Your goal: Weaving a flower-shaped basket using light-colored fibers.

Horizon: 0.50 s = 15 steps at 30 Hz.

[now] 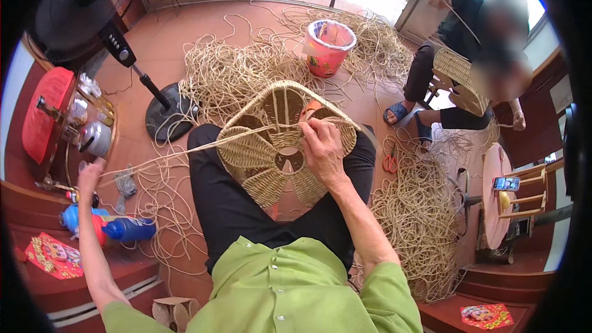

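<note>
A round woven rattan piece [271, 148] with a flower-like pattern rests tilted on my knees. My right hand [322, 148] grips its middle from the right side. A long pale rattan strand [185, 151] runs taut from the piece out to my left hand [90, 174], which is stretched far to the left and closed around the strand's end.
Loose rattan coils [234, 68] cover the floor ahead and more rattan coils [419, 222] lie at my right. A pink bucket [327, 46] stands beyond them, a standing fan [92, 12] at the left. Orange scissors [390, 161] lie at the right. Another person [468, 55] sits weaving at the back right.
</note>
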Available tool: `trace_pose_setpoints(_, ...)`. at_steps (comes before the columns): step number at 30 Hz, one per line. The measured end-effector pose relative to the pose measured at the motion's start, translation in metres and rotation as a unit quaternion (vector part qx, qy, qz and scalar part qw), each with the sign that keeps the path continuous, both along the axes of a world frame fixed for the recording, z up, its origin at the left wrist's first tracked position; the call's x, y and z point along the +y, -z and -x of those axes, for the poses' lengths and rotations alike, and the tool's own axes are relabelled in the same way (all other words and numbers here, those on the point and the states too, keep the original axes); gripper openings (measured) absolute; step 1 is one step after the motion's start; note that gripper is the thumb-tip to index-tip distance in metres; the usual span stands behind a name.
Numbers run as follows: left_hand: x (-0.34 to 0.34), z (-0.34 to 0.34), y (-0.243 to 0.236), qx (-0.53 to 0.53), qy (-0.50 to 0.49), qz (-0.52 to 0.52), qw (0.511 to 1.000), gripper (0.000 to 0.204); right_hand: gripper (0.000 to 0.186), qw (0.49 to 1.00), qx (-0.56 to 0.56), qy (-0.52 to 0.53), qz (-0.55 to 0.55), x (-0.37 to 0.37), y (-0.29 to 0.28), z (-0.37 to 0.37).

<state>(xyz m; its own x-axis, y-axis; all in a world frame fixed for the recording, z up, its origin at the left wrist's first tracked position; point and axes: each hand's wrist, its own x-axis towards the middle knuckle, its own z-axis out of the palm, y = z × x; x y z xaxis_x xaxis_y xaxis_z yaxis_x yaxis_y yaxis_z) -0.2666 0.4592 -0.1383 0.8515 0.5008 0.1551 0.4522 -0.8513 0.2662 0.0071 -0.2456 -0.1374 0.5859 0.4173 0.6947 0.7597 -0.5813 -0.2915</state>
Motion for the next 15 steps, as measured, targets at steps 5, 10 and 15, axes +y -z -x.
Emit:
trace_pose_setpoints(5, -0.118, -0.04, -0.07, -0.063, 0.002, 0.167, 0.984, 0.017, 0.035, 1.0, 0.002, 0.026, -0.002, -0.012, 0.014, -0.002)
trace_pose_setpoints(10, 0.04, 0.062, -0.032, -0.419, -0.324, 0.481, 0.699, 0.024, 0.038, 0.999, 0.007, -0.002, -0.048, -0.016, 0.02, 0.001)
trace_pose_setpoints(15, 0.039, 0.13, -0.003, -0.261, -0.349, 0.065, 0.898, 0.044, 0.039, 0.998, 0.022, 0.004, -0.065, -0.005, 0.019, -0.003)
